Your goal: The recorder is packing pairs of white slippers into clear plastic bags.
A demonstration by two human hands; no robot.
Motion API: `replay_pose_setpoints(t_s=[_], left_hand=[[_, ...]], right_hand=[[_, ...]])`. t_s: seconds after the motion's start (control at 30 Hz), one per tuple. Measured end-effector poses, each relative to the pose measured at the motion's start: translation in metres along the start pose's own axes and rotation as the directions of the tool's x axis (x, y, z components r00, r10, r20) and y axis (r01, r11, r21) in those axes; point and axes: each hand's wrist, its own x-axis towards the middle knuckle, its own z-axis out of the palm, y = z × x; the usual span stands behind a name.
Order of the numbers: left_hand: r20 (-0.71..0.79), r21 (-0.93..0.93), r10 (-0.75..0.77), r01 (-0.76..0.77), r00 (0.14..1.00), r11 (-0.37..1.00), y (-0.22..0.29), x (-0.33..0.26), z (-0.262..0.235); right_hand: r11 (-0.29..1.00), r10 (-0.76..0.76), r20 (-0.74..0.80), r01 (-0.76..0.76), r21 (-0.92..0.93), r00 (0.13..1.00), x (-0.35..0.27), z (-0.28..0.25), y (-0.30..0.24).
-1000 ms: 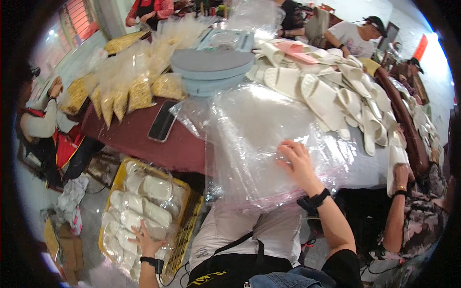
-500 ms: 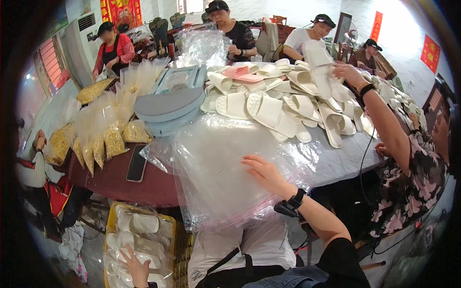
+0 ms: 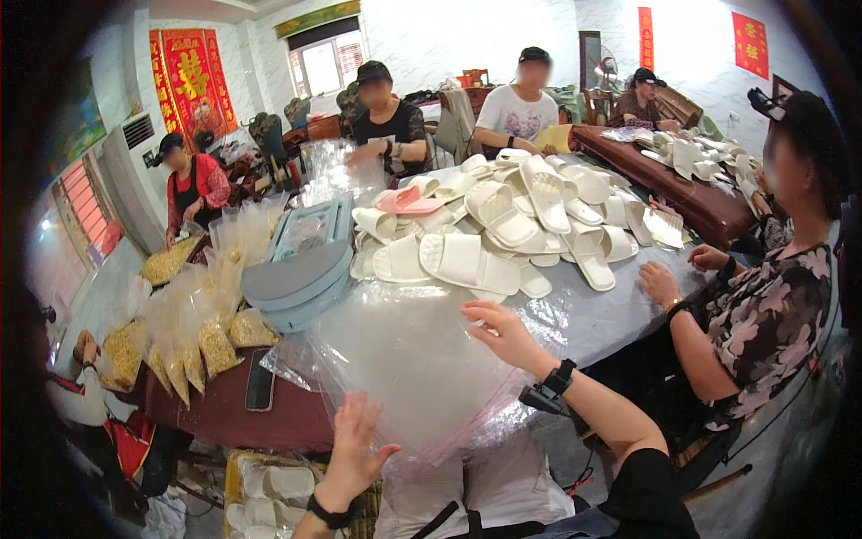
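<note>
My left hand [image 3: 355, 454] is open with spread fingers, raised beside the left edge of a stack of clear plastic bags [image 3: 395, 359] on the near table edge. It holds nothing. My right hand [image 3: 507, 337] hovers over or rests on the right part of the bags, fingers stretched out and empty; contact is hard to tell. Beyond it lies a heap of white slippers [image 3: 476, 265], with a pink slipper [image 3: 409, 201] among them. Below my left hand, a yellow crate [image 3: 232, 481] holds white slippers [image 3: 269, 485] in clear wrap.
Left of the bags are a dark phone [image 3: 260, 382], blue-grey folded stools [image 3: 296, 278] and several clear bags of yellow pieces [image 3: 215, 350]. A co-worker [image 3: 763, 305] in a floral top sits at right, hands near the table edge. Other people sit around the far side.
My left hand has risen from the crate to the bags. My right hand stays over them. The co-worker at right has drawn their arm back from the heap. The view has tilted up.
</note>
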Motion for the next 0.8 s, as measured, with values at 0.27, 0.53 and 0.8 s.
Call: replay_pose_setpoints(t_s=[0.27, 0.53, 0.8], left_hand=[[0.203, 0.255, 0.021, -0.073, 0.979, 0.964, -0.013, 0.053, 0.063], [0.183, 0.202, 0.021, -0.058, 0.983, 0.978, -0.025, 0.052, 0.075], [0.192, 0.175, -0.012, -0.022, 0.981, 0.984, -0.019, 0.051, 0.072]], right_hand=[[0.906, 0.014, -0.362, -0.165, -0.389, 0.932, 0.041, -0.090, 0.049], [0.719, 0.115, -0.425, -0.371, -0.588, 0.898, 0.100, -0.188, 0.113], [0.836, 0.330, -0.171, -0.371, -0.405, 0.929, 0.169, -0.160, 0.103]])
